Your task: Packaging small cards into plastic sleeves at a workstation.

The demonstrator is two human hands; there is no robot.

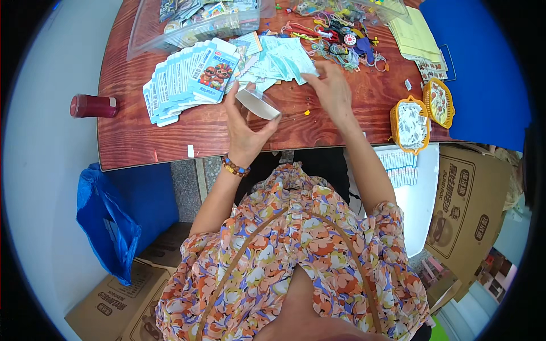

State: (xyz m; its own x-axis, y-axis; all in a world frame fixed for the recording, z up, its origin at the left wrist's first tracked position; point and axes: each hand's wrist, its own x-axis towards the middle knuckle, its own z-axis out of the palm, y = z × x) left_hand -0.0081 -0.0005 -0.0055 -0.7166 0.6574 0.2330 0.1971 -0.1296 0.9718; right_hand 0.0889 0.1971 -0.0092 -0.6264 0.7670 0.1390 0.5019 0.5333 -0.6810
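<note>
My left hand (245, 133), with a beaded bracelet at the wrist, grips a small carton (259, 104) between thumb and fingers. The carton is tilted, and its white inside faces up toward me. To its right, my right hand (333, 94) has its thumb and forefinger at the edge of a pale green paper slip (304, 63), at the right end of a loose heap of such slips. Just beyond my left hand lies a fanned stack of flat blue-and-white printed cartons (179, 79). The top one (216, 73) shows cartoon figures.
Clear plastic bins (193, 40) of packets stand at the back. Colourful cords and charms (347, 42) lie spread behind my right hand. Two yellow baskets (394, 125) of small pieces and yellow sheets (418, 40) are on the right. A red jar (94, 106) sits at the left edge.
</note>
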